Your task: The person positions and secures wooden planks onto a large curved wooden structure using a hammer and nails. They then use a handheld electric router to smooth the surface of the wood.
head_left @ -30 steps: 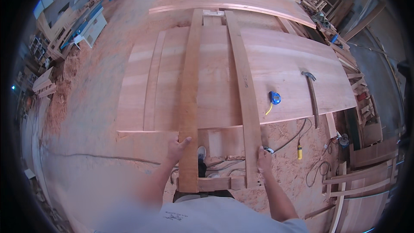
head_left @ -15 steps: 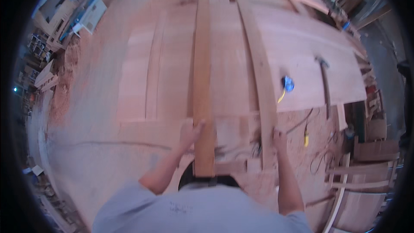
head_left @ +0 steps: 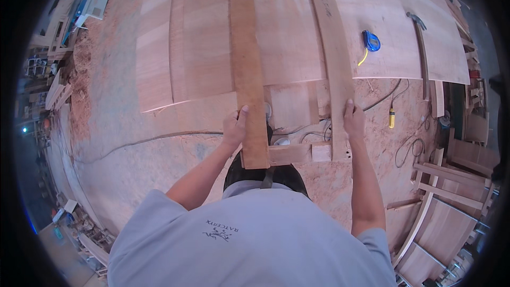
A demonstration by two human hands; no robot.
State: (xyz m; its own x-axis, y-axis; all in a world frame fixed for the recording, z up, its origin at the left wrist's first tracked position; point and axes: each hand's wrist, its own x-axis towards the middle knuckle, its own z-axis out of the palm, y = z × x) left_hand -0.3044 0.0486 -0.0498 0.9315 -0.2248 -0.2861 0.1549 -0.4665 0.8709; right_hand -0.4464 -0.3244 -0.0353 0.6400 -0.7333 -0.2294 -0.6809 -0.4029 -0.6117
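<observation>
A long wooden frame extends from my body over a large pale wood panel (head_left: 202, 77). It shows a left rail (head_left: 247, 58), a right rail (head_left: 333, 37) and a short crosspiece (head_left: 289, 153) joining them at the near end. My left hand (head_left: 235, 126) is closed around the outer edge of the left rail, thumb on top. On the far side, my right hand (head_left: 354, 117) grips the outer edge of the right rail the same way. Both hold points lie just short of the panel's near edge. The frame's far end runs out of view.
On the panel lie a blue tape measure (head_left: 372, 41) with yellow tape pulled out and a hammer (head_left: 419, 48) overhanging the edge. A yellow-handled screwdriver (head_left: 392, 118) and black cables (head_left: 154, 139) are below. Wooden frames (head_left: 451, 202) stand at right, a blue-white machine (head_left: 95, 1) far left.
The view has shifted, so the panel, frame, tools and both hands now appear higher in the picture, and it is sharper. Both hands keep their grip on the rails.
</observation>
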